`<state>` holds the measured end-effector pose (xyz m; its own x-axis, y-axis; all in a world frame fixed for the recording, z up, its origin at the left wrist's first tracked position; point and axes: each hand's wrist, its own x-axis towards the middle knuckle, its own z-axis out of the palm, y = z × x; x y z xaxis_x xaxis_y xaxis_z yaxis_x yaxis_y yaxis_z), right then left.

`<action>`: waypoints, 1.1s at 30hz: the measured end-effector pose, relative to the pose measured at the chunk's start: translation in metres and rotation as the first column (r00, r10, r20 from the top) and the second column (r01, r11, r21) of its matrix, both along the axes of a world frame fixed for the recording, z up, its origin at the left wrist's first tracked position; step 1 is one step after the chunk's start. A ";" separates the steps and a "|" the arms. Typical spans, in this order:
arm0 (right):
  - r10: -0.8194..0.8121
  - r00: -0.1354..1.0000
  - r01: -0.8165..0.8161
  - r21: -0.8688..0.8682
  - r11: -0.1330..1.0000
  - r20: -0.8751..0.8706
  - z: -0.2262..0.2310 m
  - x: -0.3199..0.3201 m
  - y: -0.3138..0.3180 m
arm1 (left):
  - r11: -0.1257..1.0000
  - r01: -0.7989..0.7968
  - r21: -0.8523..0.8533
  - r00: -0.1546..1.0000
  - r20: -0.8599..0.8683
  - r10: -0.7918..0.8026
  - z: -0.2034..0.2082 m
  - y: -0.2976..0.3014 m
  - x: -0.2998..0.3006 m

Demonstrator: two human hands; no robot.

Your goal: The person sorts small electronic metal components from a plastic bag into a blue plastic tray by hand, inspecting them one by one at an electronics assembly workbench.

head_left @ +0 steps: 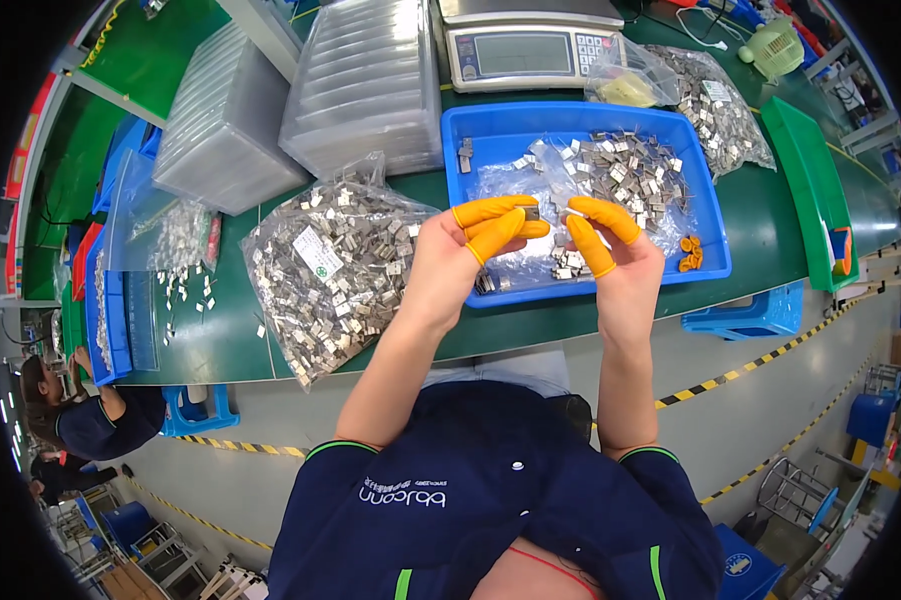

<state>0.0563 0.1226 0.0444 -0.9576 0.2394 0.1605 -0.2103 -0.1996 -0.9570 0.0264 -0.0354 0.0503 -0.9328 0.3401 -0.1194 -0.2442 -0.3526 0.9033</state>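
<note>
While the left hand (475, 240) pinches a small metal clip (531, 212) over the blue tray (710, 225), the right hand (610, 245) has its fingers spread beside it; inspection seems underway, needing a steady grip.

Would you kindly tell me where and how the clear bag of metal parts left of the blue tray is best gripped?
Probably grip the clear bag of metal parts at its gathered neck, coming from above: the plastic bunches there, while the bulging body looks loose beneath, beside the left hand.

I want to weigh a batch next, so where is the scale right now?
In the head view the scale sits at the top centre of the green bench, just behind the blue tray and right of the clear stacked trays.
</note>
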 end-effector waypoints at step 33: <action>0.082 0.988 -0.065 -0.135 0.989 0.130 -0.006 -0.005 -0.036 | 0.988 -0.155 0.010 0.985 -0.079 0.155 -0.030 -0.014 0.001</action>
